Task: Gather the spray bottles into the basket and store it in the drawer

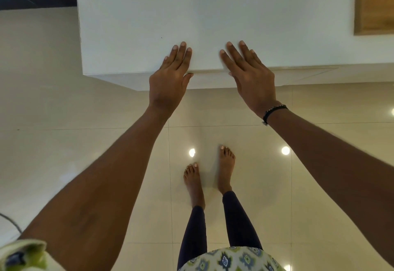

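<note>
Neither spray bottles nor basket show anywhere; of the drawer only a thin seam (pixel 210 70) appears under the front edge of the white cabinet top (pixel 213 14). Left hand (pixel 169 78) and right hand (pixel 250 74) lie flat on that front edge, fingers straight and released, grasping nothing. Bare feet stand on the glossy tiled floor (pixel 64 110) below

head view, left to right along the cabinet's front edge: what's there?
Beige tile floor → white cabinet's left corner → left hand, fingers flat on top → right hand, also flat → black bracelet on its wrist → wooden panel.
</note>
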Demonstrator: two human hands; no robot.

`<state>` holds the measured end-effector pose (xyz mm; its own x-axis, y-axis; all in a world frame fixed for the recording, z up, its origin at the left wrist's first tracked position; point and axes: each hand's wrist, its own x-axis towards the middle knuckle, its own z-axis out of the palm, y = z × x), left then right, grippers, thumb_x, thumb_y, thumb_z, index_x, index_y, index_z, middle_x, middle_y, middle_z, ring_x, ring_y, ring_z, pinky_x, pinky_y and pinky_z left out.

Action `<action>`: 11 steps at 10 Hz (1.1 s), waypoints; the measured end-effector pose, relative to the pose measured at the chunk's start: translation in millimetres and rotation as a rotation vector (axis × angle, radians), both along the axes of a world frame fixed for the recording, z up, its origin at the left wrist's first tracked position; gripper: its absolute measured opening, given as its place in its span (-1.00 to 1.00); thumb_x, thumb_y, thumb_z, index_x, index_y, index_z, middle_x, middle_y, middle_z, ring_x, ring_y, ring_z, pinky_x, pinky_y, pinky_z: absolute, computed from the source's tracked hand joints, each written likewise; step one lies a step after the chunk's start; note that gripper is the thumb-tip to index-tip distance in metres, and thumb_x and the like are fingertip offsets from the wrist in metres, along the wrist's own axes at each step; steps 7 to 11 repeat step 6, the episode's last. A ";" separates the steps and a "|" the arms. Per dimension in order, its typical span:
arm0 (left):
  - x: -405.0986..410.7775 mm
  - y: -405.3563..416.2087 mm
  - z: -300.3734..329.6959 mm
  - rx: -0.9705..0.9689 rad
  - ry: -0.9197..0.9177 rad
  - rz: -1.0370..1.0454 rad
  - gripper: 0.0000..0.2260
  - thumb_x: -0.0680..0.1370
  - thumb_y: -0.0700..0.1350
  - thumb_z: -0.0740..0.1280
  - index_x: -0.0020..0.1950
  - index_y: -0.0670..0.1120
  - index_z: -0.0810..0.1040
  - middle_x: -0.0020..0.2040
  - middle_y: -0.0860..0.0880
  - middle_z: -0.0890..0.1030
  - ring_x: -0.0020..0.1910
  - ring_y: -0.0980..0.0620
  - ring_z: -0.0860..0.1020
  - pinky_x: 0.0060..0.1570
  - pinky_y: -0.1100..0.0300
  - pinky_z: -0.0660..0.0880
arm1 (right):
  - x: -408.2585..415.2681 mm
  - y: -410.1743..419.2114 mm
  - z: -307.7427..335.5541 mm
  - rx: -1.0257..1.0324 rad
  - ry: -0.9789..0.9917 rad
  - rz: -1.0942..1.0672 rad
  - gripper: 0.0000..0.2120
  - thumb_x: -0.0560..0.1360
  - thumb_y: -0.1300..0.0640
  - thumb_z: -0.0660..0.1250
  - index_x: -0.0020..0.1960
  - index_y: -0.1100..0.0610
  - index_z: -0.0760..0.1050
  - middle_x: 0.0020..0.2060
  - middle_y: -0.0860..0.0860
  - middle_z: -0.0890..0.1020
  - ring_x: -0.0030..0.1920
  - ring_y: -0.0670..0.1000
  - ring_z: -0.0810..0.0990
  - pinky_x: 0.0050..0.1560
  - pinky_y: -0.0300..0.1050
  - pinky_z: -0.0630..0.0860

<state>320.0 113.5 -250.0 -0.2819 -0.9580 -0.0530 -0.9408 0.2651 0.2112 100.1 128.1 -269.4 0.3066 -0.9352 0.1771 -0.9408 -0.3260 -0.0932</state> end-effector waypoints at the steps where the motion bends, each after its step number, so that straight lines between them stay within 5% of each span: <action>1: 1.6 0.7 2.3 0.018 0.016 0.014 -0.53 0.61 -0.02 0.18 0.50 -0.05 0.18 0.52 0.00 0.22 0.50 0.04 0.19 0.33 0.11 0.36 | 3.5 1.7 1.4 0.006 0.008 0.001 -0.39 0.53 0.38 0.28 0.49 0.03 0.22 0.47 0.00 0.33 0.47 0.07 0.29 0.44 -0.08 0.28; 4: 17.1 7.7 13.8 0.092 0.034 0.066 -0.56 0.60 -0.04 0.22 0.48 0.00 0.25 0.51 0.07 0.24 0.49 0.09 0.21 0.17 0.07 0.52 | 20.3 7.5 15.8 0.113 0.068 0.024 -0.35 0.52 0.47 0.20 0.51 0.05 0.17 0.49 0.01 0.28 0.48 0.10 0.26 0.44 -0.10 0.18; 11: 34.7 14.8 21.6 0.130 0.043 0.047 -0.49 0.58 -0.12 0.27 0.49 0.03 0.20 0.53 0.09 0.18 0.51 0.12 0.16 0.23 0.11 0.45 | 34.6 14.0 28.0 0.195 0.025 0.071 -0.38 0.55 0.44 0.15 0.52 0.05 0.12 0.52 0.02 0.21 0.51 0.11 0.18 0.46 -0.05 0.23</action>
